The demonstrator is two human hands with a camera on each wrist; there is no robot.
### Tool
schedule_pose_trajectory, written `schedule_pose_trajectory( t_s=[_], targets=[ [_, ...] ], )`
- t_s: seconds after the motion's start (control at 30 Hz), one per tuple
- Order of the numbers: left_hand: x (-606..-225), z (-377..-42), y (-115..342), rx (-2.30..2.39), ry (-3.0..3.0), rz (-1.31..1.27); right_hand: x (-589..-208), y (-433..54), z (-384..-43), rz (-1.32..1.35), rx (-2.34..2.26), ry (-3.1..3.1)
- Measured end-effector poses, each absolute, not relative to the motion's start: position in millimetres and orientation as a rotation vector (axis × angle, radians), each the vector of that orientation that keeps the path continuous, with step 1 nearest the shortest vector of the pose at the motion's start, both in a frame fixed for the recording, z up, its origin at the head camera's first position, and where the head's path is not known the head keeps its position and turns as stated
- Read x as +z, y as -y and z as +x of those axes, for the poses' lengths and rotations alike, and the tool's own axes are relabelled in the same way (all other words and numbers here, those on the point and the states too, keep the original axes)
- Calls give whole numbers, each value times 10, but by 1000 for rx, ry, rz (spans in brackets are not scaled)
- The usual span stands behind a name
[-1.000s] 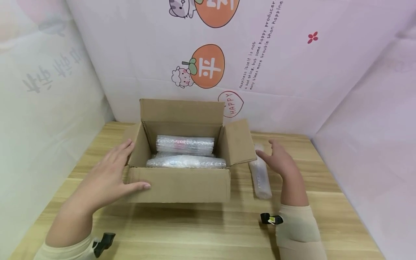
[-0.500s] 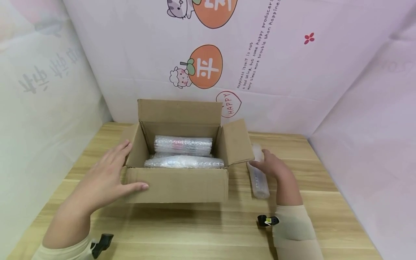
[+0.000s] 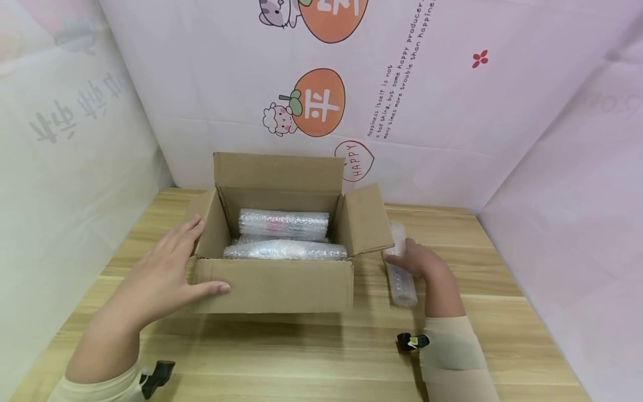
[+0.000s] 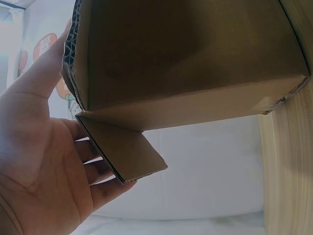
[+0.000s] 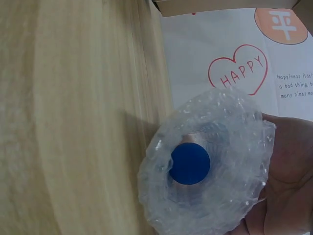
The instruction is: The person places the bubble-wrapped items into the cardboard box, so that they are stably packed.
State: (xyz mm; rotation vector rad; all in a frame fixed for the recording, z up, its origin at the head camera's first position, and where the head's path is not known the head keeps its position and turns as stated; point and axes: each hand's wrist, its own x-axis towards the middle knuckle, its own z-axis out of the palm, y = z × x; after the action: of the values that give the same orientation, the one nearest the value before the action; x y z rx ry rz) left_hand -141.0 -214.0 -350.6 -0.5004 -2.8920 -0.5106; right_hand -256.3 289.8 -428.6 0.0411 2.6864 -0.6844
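An upright cardboard box [image 3: 273,286] stands with its flaps folded out. My left hand [image 3: 163,273] rests at its left corner, fingers fairly straight along the left flap [image 4: 122,147] and thumb lying over the front flap. Inside, bubble-wrapped packages [image 3: 283,223] lie crosswise. To the right of the box, my right hand [image 3: 424,259] grips a long bubble-wrapped roll [image 3: 402,287], thumb on its near side and fingers mostly hidden beyond it. Seen end-on in the right wrist view, the bubble wrap [image 5: 234,196] surrounds a blue round end [image 5: 190,163].
A wooden table [image 3: 301,363] bears the box and the roll. Printed white sheeting [image 3: 427,111] rises behind and along both sides. The box's right flap [image 3: 370,218] sticks out close to the right hand.
My right hand has come down and slightly nearer onto the bubble-wrapped roll, its raised fingers closing about it. The left hand and the box have stayed in place.
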Motion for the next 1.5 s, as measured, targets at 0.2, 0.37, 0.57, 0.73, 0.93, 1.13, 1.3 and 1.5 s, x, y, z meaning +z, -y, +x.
schedule_pose_trajectory(
  t_s=[0.2, 0.37, 0.57, 0.73, 0.93, 1.13, 1.3, 1.5],
  targets=[
    [-3515, -1413, 2139, -512, 2884, -504, -4297, -2899, -2558, 31, -740, -2675],
    [-3519, -1408, 2129, -526, 2886, -499, -4280, -2906, -2547, 20, -681, -2703],
    [-3525, -1407, 2135, -527, 2878, -498, -4268, -2920, -2556, 1, -601, -2714],
    [-3524, -1407, 2135, -524, 2870, -504, -4270, -2922, -2558, 10, -590, -2720],
    [-3516, -1406, 2128, -519, 2878, -496, -4274, -2943, -2560, 15, -603, -2725],
    [-3521, -1406, 2121, -518, 2896, -480, -4256, -3011, -2553, -39, -636, -2766],
    [-3524, -1408, 2125, -520, 2891, -493, -4193, -3083, -2545, -72, -646, -2840],
    [-3523, -1416, 2128, -525, 2896, -488, -4070, -3120, -2523, -73, -695, -2915]
  ],
)
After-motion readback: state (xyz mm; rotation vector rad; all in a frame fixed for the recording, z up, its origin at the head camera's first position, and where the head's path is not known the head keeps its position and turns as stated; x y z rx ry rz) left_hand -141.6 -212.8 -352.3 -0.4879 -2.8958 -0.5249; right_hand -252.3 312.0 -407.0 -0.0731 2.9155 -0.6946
